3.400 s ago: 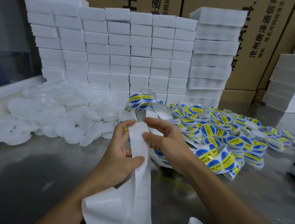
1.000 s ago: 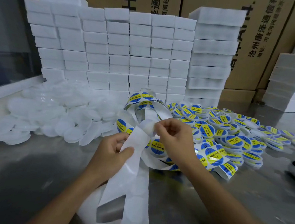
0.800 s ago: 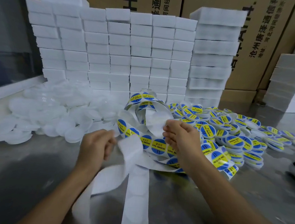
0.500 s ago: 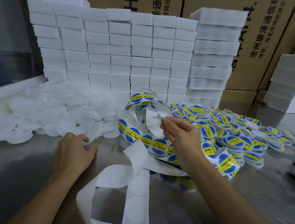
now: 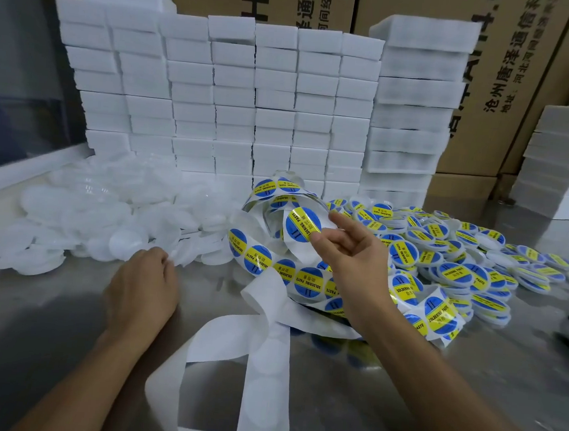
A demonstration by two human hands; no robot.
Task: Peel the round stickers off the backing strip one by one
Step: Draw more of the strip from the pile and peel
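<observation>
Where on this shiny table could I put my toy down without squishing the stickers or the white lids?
The bare metal table near the front left, below the left hand and the white lids, is free. So is the front right corner, below the labelled lids. The middle is crowded: the backing strip and sticker strip sprawl there.

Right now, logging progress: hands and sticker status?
Right hand pinches peeled round sticker. Left hand at the blank lids; contact unclear. Backing strip loose on table. Nothing blocking.
</observation>
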